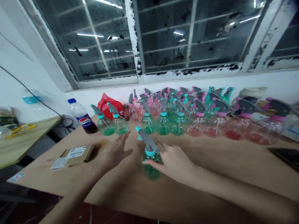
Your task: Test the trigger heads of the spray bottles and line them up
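Near the middle of the table, my right hand (176,160) is wrapped round a green spray bottle (151,171) with a grey and turquoise trigger head. The thumb lies across its body and the other fingers are partly hidden behind it. The bottle is upright, its nozzle pointing to the far left. My left hand (118,151), a little blurred, reaches forward low over the table with fingers apart and nothing in it. Just beyond its fingertips stands another green spray bottle (120,124), beside a similar green bottle (105,126).
Several green and pink spray bottles (163,124) stand in rows below the window. A cola bottle (83,116) and a red plastic bag (108,105) are at back left. A small cardboard package (76,154) lies left, a dark phone-like object (286,155) right.
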`<state>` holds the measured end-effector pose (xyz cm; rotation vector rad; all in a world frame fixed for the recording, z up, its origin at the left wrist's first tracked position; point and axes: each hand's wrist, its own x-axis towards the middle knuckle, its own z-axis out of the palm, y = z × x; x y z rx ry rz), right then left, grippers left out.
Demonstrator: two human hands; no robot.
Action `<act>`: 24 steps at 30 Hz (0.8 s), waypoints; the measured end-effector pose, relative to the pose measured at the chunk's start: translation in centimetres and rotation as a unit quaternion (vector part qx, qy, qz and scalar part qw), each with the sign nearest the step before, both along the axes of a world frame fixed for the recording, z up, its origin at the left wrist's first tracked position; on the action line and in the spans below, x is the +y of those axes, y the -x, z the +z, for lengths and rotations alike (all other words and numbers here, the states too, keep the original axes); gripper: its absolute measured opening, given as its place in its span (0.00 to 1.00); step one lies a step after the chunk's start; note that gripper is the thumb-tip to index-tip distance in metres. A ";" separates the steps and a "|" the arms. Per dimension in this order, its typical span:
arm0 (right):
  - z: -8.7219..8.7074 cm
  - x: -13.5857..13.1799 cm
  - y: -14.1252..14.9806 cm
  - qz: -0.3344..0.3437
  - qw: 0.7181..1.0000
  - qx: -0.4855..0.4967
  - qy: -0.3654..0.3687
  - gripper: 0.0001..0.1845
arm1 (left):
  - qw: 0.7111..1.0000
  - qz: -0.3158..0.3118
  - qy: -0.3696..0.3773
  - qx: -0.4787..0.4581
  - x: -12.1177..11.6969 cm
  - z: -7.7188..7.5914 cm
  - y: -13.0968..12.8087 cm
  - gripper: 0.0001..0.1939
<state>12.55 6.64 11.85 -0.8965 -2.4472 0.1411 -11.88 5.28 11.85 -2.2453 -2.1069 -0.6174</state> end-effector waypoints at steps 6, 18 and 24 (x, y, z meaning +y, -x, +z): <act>-1.1 -1.2 -8.6 -0.015 0.998 0.050 0.037 0.27 | 0.968 -0.211 0.115 -0.065 -2.5 -1.4 -10.3 0.47; 0.2 1.3 -17.9 0.003 0.989 0.119 0.087 0.28 | 0.918 -0.317 0.143 -0.190 0.9 -3.7 -21.6 0.40; 0.1 4.4 -16.3 -0.021 0.949 0.288 0.128 0.19 | 0.931 -0.296 0.113 -0.182 3.4 -4.3 -23.1 0.44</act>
